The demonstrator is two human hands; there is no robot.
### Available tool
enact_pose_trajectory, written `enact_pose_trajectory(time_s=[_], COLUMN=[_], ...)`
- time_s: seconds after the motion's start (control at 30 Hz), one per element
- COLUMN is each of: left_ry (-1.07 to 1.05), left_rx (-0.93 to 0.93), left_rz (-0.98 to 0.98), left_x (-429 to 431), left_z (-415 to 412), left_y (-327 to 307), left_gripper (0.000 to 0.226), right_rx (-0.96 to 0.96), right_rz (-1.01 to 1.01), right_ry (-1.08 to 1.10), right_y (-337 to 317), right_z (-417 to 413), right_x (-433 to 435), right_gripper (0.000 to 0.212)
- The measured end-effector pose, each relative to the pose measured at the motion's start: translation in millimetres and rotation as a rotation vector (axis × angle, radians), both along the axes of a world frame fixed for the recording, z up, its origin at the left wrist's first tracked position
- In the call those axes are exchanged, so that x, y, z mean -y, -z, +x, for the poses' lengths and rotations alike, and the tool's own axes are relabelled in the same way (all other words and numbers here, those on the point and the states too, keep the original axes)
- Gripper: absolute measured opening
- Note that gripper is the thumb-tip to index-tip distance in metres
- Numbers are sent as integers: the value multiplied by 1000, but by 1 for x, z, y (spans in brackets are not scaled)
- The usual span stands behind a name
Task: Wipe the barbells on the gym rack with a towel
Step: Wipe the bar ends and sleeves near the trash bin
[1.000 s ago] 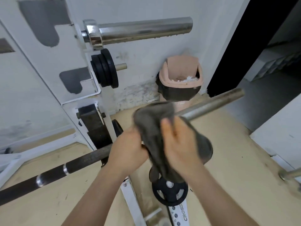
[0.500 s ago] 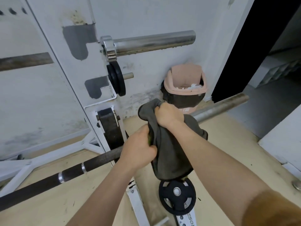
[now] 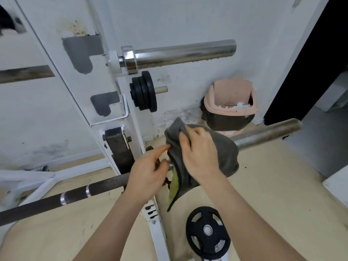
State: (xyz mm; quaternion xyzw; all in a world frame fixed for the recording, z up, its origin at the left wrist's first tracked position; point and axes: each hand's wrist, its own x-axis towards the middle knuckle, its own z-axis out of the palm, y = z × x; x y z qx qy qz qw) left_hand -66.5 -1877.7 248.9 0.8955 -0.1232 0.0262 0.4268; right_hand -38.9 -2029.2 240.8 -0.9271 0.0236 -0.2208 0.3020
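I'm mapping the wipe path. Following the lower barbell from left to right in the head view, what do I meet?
The dark shaft with silver rings → left hand → grey towel, gripped by the right hand → bare sleeve end.

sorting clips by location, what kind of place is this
Probably a small home or garage gym: a white rack holds a chrome barbell and, lower, a dull barbell under a grey towel, and black weight plates sit on a peg.
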Motion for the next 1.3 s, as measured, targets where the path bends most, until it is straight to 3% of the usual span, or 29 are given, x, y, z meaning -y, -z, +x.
enact_pose_trajectory(time_s=[0.1, 0.17, 0.27, 0.33, 0.4, 0.5, 0.57, 0.63, 0.73, 0.8, 0.87, 0.97, 1.03, 1.07, 1.1, 1.17, 1.2, 1.3], left_ry=[40, 47, 41, 42, 44, 72, 107, 161, 165, 118, 94, 87, 102, 129, 161, 215, 227, 188], left_rx=[84, 66, 32, -23, -30, 33, 29, 15, 58, 17, -90, -137, -129, -141, -168, -268, -311, -344], left_rz=[239, 310, 401, 298, 185, 157, 167, 108, -89, -225, -319, -369, -403, -407, -414, -478, -483, -457], left_x=[6, 5, 5, 4, 3, 10, 24, 41, 61, 58, 49, 38, 36, 38, 40, 48, 50, 39], left_z=[3, 2, 2, 2, 0, -1, -6, -16, -37, -46, -48, -39, -28, -21, -14, -3, 3, 16], left_y=[4, 6, 10, 9, 7, -1, -12, -25, -31, -30, -33, -39, -45, -49, -52, -58, -60, -57], left_gripper=[22, 37, 59, 58, 48, 37, 47, 52, 9, 13, 19, 17, 21, 21, 20, 20, 21, 23], right_rx=[-22, -134, -437, -447, -345, -241, -250, -252, -188, -92, 25, 81, 92, 108, 69, -155, -228, -64], right_rz=[-260, -319, -263, -175, 154, 1045, 1454, 1658, 1803, 1738, 1496, 745, 337, 274, 288, 543, 680, 779], right_ry=[-81, -94, -113, -38, 43, 91, 77, 78, 90, 135, 215, 390, 403, 267, 66, -365, -455, -226], right_y=[11, 6, -9, -14, -21, -42, -48, -45, -45, -54, -61, -53, -47, -41, -39, -33, -23, -10], right_z=[-15, 4, 40, 53, 54, 34, 10, -11, -40, -57, -72, -89, -97, -97, -97, -89, -83, -63], right_x=[-24, -16, 0, 9, 22, 49, 61, 62, 52, 51, 56, 68, 68, 67, 60, 32, 22, 16], right_gripper=[46, 41, 40, 41, 42, 30, 26, 34, 39, 28, 22, 12, 43, 60, 69, 77, 79, 59])
